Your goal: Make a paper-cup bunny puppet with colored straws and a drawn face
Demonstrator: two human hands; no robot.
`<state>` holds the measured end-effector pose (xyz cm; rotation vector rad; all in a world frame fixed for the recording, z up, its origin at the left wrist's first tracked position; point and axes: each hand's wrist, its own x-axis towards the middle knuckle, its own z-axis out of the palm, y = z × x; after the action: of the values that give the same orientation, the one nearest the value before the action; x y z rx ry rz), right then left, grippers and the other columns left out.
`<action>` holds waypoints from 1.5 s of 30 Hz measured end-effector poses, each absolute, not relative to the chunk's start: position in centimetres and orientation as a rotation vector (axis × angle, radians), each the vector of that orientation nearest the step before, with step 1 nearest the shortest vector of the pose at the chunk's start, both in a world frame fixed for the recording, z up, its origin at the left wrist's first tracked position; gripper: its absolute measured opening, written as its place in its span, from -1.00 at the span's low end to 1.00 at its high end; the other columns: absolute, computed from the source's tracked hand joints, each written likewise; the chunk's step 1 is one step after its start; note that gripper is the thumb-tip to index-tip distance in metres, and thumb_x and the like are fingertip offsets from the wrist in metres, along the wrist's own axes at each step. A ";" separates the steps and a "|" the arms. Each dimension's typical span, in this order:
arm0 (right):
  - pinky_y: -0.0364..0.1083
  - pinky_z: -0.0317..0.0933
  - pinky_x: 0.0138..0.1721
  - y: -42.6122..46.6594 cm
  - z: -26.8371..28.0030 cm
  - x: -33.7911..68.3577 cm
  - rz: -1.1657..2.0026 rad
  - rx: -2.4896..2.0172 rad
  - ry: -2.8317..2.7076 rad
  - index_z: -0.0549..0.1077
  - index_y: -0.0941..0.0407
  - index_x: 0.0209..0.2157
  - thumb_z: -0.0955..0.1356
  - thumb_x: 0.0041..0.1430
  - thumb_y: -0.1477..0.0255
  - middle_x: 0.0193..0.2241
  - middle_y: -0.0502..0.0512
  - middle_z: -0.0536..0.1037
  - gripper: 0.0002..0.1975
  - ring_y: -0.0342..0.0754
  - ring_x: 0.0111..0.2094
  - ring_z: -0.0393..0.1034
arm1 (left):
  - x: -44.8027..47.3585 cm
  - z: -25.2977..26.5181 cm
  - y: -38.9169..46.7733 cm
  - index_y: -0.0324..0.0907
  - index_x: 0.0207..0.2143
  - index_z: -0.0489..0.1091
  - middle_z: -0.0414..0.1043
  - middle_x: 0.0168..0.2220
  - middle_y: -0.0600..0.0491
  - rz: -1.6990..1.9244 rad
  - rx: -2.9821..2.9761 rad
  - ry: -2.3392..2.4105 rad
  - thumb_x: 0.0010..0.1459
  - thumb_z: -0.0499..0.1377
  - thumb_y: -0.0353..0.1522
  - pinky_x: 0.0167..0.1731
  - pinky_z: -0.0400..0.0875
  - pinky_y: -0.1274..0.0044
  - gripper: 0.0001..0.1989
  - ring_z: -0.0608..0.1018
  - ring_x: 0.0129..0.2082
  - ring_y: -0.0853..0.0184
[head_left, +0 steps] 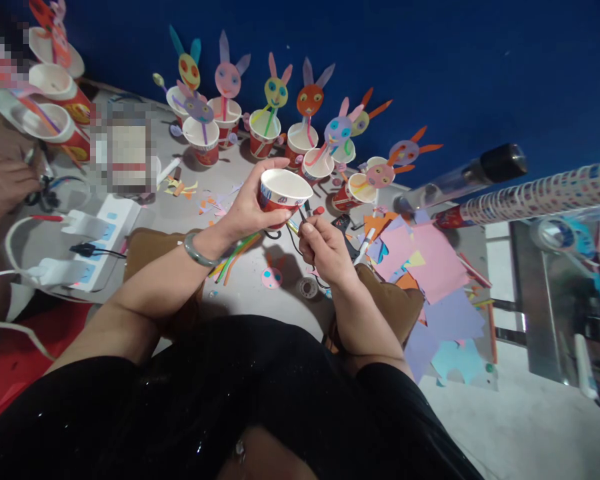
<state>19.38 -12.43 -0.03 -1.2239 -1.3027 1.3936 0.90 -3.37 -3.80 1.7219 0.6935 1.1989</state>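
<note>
My left hand (260, 203) is wrapped around a white and red paper cup (286, 185), its open mouth tilted toward me. Against the cup's right side, my right hand (325, 247) pinches a thin dark pointed tool (303, 215); its exact kind is unclear. The tool's tip is at the cup wall, but whether it pierces it I cannot tell. Just above the right fingers shows a small red piece (319, 211). Below the hands lie a pink paper rabbit face (272, 277) with blue eyes, a roll of tape (307, 287) and several coloured strips (237, 259).
Several paper cups with rabbit faces (310, 100) line the blue wall. Coloured paper sheets (433, 260) cover the right side beside a long stack of cups (540, 193). A power strip (107, 243) with cables lies left, near another person's hand (5, 180).
</note>
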 end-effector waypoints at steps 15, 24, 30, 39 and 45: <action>-0.11 -0.02 -0.45 -12.5 -0.6 19.6 0.476 -1.532 -1.821 0.33 0.05 -0.29 0.23 0.40 0.14 -0.55 -0.06 0.34 -0.71 -0.16 -0.54 0.14 | 1.3 -4.2 -3.5 0.02 0.35 0.08 0.24 0.33 -0.12 1.268 1.911 0.679 0.12 0.36 -0.17 0.30 0.38 0.17 -0.18 0.43 0.28 0.03; -0.16 -0.11 -0.56 -12.0 -0.2 19.6 1.076 -1.411 -1.527 0.27 0.03 -0.36 0.29 0.29 -0.08 -0.64 -0.16 0.20 -0.55 -0.23 -0.63 -0.02 | 1.3 -4.2 -3.3 -0.03 0.33 0.11 0.30 0.28 -0.14 1.325 1.983 0.653 0.11 0.38 -0.18 0.31 0.36 0.18 -0.19 0.45 0.27 0.02; -0.20 -0.25 -0.65 -11.7 0.6 20.0 1.784 -1.149 -1.112 0.27 0.01 -0.36 0.36 0.22 -0.09 -0.71 -0.28 0.03 -0.54 -0.27 -0.70 -0.28 | 1.4 -3.9 -3.6 -0.04 0.31 0.12 0.32 0.26 -0.14 1.334 1.962 0.672 0.07 0.39 -0.24 0.25 0.42 0.22 -0.19 0.48 0.24 0.05; -0.12 -0.05 -0.49 -12.1 -0.7 19.3 0.685 -1.526 -1.621 0.32 0.04 -0.35 0.35 0.27 -0.03 -0.56 -0.07 0.30 -0.58 -0.19 -0.55 0.08 | 1.2 -4.1 -3.4 -0.05 0.30 0.13 0.31 0.27 -0.15 1.301 1.975 0.722 0.05 0.39 -0.27 0.32 0.34 0.15 -0.19 0.43 0.29 -0.01; -0.18 -0.27 -0.63 -11.6 0.3 19.9 1.788 -1.180 -1.123 0.28 0.02 -0.38 0.37 0.18 -0.12 -0.71 -0.28 0.02 -0.51 -0.26 -0.68 -0.28 | 1.5 -4.1 -3.6 -0.05 0.30 0.14 0.32 0.27 -0.14 1.313 1.938 0.698 0.05 0.40 -0.25 0.28 0.37 0.15 -0.18 0.45 0.25 0.01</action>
<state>19.95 -11.62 0.26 -1.1801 -1.1228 1.7876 1.50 -3.64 -4.07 1.9377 0.6976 1.3129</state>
